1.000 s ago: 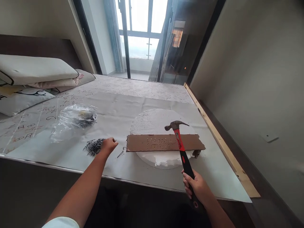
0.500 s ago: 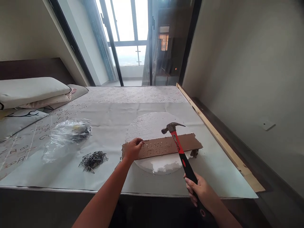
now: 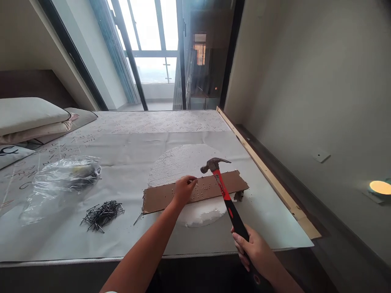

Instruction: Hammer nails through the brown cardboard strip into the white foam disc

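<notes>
A brown board (image 3: 159, 196) studded with rows of nail heads lies across a round white foam disc (image 3: 180, 162) on a covered bed. My left hand (image 3: 184, 189) rests on the board's middle, fingers pinched together as if on a nail, though nothing is plainly visible in them. My right hand (image 3: 255, 250) grips the black end of a red-and-black claw hammer (image 3: 224, 193), whose steel head hovers just above the board, right of my left fingers. A pile of loose dark nails (image 3: 102, 213) lies left of the board.
A crumpled clear plastic bag (image 3: 61, 177) sits at the left. Folded pillows (image 3: 29, 118) are stacked at the far left. A grey sheet (image 3: 128, 142) covers the bed. A wooden strip (image 3: 259, 165) runs along the right edge, beside the wall. A single nail (image 3: 138, 218) lies by the board's left end.
My left hand left the nail pile and moved right onto the board, ending near its middle beside the hammer head. The hammer stayed raised over the board. The view shifted rightward.
</notes>
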### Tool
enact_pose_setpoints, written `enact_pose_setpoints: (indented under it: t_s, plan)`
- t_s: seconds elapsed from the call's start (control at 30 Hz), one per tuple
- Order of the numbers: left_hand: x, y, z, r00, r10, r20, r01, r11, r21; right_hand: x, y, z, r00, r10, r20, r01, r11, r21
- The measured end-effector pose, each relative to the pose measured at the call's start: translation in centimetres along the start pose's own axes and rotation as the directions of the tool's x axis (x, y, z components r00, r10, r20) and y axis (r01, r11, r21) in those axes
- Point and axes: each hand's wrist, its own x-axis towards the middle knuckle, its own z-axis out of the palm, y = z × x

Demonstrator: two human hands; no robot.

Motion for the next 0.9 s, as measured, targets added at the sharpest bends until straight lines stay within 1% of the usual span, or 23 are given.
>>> enact_pose_setpoints:
  t_s: [0.1,0.2,0.33,0.47,0.6,0.77,0.83,0.9]
  plan:
    - [0.9,0.8,2.1,0.998,0.060,-0.031,-0.057,0.994,0.093,0.0,0.1,-0.3,1.000,0.000,-0.017,0.000,1.000,-0.005]
    - [1.3,0.7,3.2,0.996,0.088,-0.024,-0.083,0.984,0.158,0.1,0.1,-0.6,1.000,0.008,-0.021,-0.008,1.000,-0.010]
    - [1.4,0.0,3.4,0.995,0.095,-0.006,-0.092,0.980,0.177,0.2,0.2,-0.9,0.999,0.026,-0.038,-0.028,0.999,-0.036]
    - [1.4,0.1,3.2,0.996,0.084,-0.012,-0.081,0.983,0.168,-0.1,0.1,-1.0,0.999,0.034,-0.030,-0.036,0.995,-0.093]
    - [1.3,0.1,3.2,0.997,0.078,-0.002,-0.077,0.983,0.167,-0.9,-0.1,-0.7,0.998,0.038,-0.043,-0.045,0.982,-0.184]
    - [1.2,-0.4,3.3,0.996,0.083,0.016,-0.084,0.979,0.185,-1.6,-0.5,-0.9,0.998,0.031,-0.052,-0.045,0.953,-0.300]
    - [1.2,-0.6,3.5,0.995,0.096,0.008,-0.096,0.983,0.159,-2.0,-1.0,-1.3,0.997,0.016,-0.075,-0.043,0.928,-0.371]
    - [1.2,-0.9,3.6,0.995,0.105,0.000,-0.104,0.985,0.137,-2.5,-2.0,-1.6,0.992,-0.024,-0.123,-0.034,0.894,-0.447]
